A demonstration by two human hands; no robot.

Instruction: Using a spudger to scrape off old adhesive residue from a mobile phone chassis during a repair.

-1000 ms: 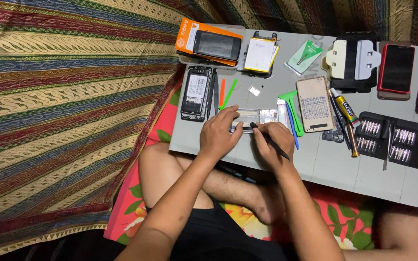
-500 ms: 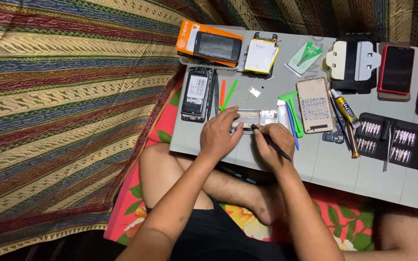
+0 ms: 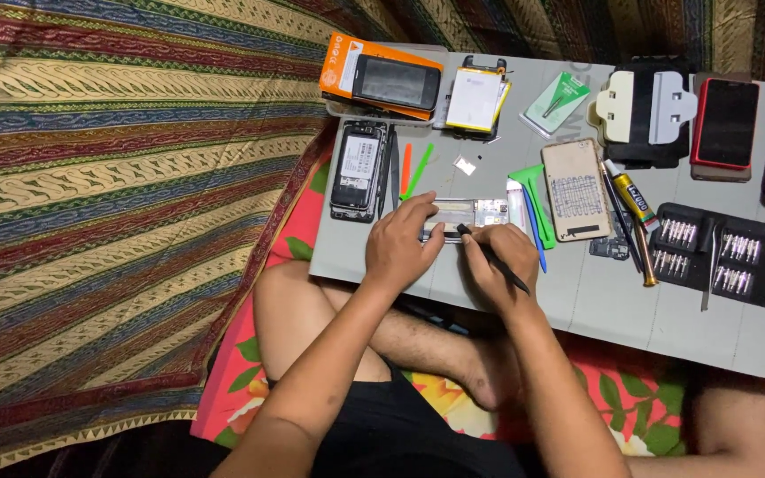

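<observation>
My left hand presses down on a small opened phone that lies on the grey table, gripping its left end. My right hand holds a thin black tool like a pen, with its tip touching the phone's inner parts. Both hands sit close together at the table's near edge. Left of them lies a black phone frame with its back off.
On the table lie an orange box with a phone, a white battery, green and orange pry tools, a tan back cover, a bit set in a black case, a red phone. Striped cloth covers the left.
</observation>
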